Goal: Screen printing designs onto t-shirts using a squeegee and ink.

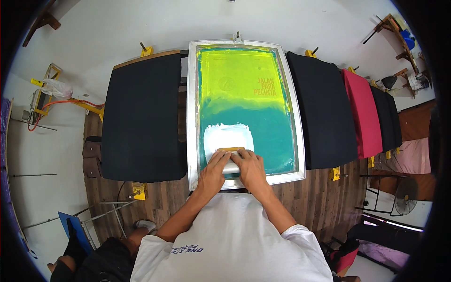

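A screen printing frame (192, 113) with a silver metal rim lies in front of me. Its mesh (270, 127) is yellow-green at the far end and teal toward me, with lettering and a round design in the far half. Near my end, a patch of thick white ink (229, 136) spreads on the mesh. Both my hands grip a squeegee (231, 149) at the near edge of this ink. My left hand (215, 167) closes on its left part and my right hand (250, 168) on its right part. My fingers partly cover the squeegee.
Boards covered in black fabric (143, 117) (322, 113) flank the frame on both sides. Farther right is a pink-covered board (364, 113). Yellow clamps (336, 174) stick out below the boards. A person's leg (136, 237) shows at lower left, and a fan (405, 196) stands at right.
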{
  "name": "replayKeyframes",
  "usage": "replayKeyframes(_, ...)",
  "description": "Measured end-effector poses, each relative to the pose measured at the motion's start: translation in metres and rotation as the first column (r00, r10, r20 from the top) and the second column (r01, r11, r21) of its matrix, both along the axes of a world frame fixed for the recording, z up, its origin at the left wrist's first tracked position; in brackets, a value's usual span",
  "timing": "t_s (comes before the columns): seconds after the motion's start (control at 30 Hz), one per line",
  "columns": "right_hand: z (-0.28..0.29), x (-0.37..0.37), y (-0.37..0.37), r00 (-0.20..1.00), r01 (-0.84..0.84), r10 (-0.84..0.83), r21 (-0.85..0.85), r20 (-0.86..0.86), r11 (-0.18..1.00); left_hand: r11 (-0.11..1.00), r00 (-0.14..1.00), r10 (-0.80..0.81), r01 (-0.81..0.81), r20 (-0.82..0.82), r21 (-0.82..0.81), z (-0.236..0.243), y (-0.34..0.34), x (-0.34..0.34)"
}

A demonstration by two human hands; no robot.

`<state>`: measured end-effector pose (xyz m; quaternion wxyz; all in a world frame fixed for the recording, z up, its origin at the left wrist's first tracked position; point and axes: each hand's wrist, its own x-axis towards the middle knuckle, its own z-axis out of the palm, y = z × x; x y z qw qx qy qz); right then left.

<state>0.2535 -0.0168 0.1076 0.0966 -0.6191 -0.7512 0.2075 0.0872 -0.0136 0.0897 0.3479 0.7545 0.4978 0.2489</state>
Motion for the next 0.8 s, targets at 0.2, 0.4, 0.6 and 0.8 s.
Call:
replayKeyframes(0.2, 0.004, 0.003, -0.004, 0.998, 0.016, -0.022, -0.105, -0.053, 0.994, 0.999, 1.000, -0.023, 0.024, 0.011, -0.022, -0.003, -0.006, 0.000)
replayKeyframes(0.4, -0.010, 0.001, -0.013, 0.999, 0.022, -0.021, 0.038, -0.036, 0.999, 0.999, 1.000, -0.013, 0.014, -0.017, 0.047, -0.006, -0.008, -0.001)
replayKeyframes(0.6, 0.005, 0.000, -0.012, 0.999, 0.020, -0.022, -0.035, -0.037, 0.999, 1.000, 1.000, -0.011, 0.011, -0.010, -0.014, 0.002, -0.010, -0.001)
replayKeyframes(0.8, 0.003, 0.004, -0.017, 0.998, 0.021, -0.025, -0.057, -0.061, 0.998, 0.998, 0.998, -0.047, 0.045, -0.038, -0.046, -0.006, -0.015, -0.002)
